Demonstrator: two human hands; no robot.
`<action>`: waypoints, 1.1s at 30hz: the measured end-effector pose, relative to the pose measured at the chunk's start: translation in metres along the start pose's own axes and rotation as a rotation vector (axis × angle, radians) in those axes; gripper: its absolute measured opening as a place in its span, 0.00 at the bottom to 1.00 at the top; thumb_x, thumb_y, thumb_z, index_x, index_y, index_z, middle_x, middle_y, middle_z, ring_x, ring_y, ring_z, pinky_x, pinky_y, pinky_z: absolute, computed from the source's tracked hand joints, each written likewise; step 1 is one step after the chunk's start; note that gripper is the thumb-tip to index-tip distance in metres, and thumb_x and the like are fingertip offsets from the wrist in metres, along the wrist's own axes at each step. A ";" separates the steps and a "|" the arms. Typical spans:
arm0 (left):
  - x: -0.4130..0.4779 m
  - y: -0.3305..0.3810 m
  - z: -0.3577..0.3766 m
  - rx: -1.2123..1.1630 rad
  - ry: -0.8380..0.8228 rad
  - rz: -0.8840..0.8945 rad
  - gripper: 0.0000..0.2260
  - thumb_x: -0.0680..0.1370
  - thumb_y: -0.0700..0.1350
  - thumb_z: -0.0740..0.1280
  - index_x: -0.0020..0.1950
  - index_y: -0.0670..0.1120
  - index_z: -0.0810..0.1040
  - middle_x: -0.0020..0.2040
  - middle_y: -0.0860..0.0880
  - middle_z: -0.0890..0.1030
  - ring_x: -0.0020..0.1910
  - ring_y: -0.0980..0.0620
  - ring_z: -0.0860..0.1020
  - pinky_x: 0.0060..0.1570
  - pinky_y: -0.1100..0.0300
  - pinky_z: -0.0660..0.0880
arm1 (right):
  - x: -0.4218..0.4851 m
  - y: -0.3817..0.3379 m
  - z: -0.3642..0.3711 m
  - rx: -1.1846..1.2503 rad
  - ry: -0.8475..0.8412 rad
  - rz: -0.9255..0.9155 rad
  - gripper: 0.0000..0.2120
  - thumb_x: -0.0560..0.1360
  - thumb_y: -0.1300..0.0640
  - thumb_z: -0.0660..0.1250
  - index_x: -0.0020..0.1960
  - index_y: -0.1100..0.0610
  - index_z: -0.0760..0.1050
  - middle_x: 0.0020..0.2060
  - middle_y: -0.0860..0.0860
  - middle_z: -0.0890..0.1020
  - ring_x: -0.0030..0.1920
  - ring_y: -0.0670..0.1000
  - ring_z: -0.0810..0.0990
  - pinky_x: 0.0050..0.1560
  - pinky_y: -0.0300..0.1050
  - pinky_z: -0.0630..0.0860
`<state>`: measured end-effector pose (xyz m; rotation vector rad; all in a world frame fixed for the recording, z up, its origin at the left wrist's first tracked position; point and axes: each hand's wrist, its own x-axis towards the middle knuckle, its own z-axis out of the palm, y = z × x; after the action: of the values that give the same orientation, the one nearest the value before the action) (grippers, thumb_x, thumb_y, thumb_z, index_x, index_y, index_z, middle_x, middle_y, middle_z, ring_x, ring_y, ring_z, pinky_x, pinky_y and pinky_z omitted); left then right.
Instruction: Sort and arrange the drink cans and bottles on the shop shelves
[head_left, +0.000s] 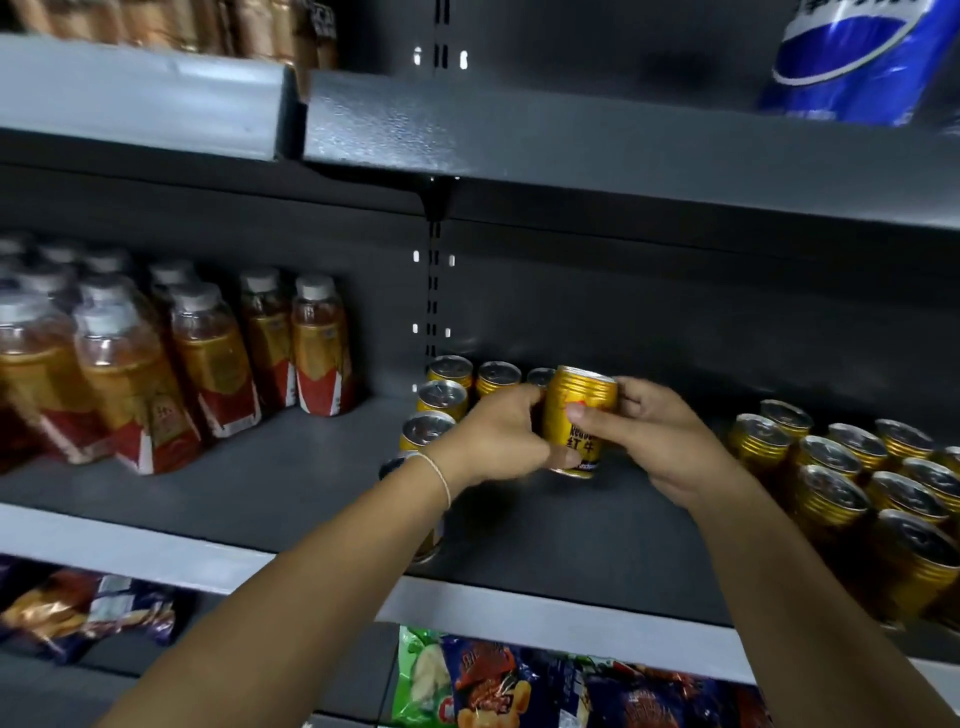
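Note:
A gold drink can (577, 410) with red print is held a little above the grey middle shelf (291, 467), tilted slightly. My left hand (498, 436) grips its left side with the thumb at the base. My right hand (649, 431) grips its right side, thumb across the front. Behind and left of my left hand stands a column of matching gold cans (441, 395). A larger cluster of gold cans (857, 483) stands at the right end of the shelf.
Amber drink bottles with red labels (208, 358) fill the left of the middle shelf. A blue cola pack (857, 57) sits on the upper shelf (571, 140). Snack bags (519, 680) lie on the shelf below. Bare shelf shows between bottles and cans.

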<state>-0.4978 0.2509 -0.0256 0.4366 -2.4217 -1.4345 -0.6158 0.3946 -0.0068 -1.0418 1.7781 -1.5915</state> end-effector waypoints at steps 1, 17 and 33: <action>0.000 -0.002 -0.008 0.056 -0.030 0.003 0.25 0.69 0.45 0.79 0.64 0.49 0.77 0.57 0.51 0.83 0.57 0.51 0.80 0.62 0.49 0.76 | 0.002 0.005 0.006 0.048 0.015 -0.017 0.24 0.62 0.53 0.78 0.56 0.57 0.80 0.49 0.51 0.87 0.51 0.49 0.85 0.46 0.37 0.80; -0.012 -0.041 -0.071 0.602 0.110 0.040 0.15 0.78 0.38 0.62 0.63 0.43 0.79 0.58 0.45 0.81 0.58 0.45 0.77 0.57 0.54 0.74 | 0.037 0.093 0.085 -0.117 0.202 -0.100 0.28 0.58 0.46 0.80 0.57 0.41 0.78 0.53 0.43 0.85 0.54 0.46 0.84 0.60 0.53 0.79; -0.001 -0.052 -0.065 0.684 0.060 0.074 0.20 0.82 0.43 0.58 0.74 0.42 0.69 0.77 0.45 0.63 0.76 0.47 0.60 0.71 0.61 0.55 | 0.055 0.104 0.097 -0.181 0.294 -0.142 0.28 0.65 0.57 0.82 0.62 0.47 0.76 0.55 0.46 0.84 0.55 0.45 0.83 0.61 0.52 0.79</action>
<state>-0.4655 0.1761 -0.0422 0.5108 -2.7897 -0.5147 -0.5889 0.2948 -0.1193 -1.0804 2.1173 -1.7711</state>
